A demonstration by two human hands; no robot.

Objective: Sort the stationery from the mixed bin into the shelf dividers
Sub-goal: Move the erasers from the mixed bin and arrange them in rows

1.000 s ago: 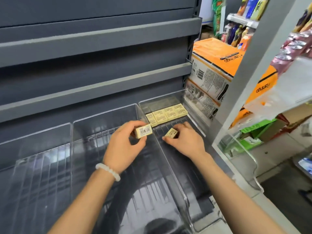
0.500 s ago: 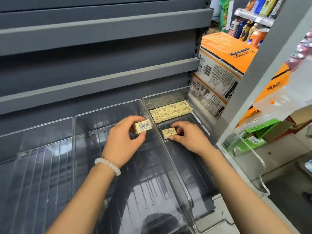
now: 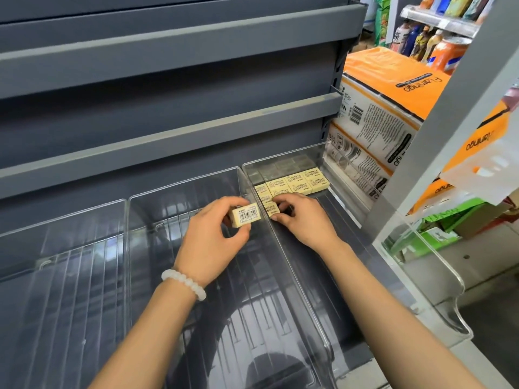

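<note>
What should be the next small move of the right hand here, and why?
Probably let go of the eraser and draw back. The right hand has it against the rows of erasers in the right compartment, and the left hand holds another eraser ready.

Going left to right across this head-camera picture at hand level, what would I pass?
Empty clear divider bin → left hand holding a barcoded eraser → right hand on an eraser → green boxes.
</note>
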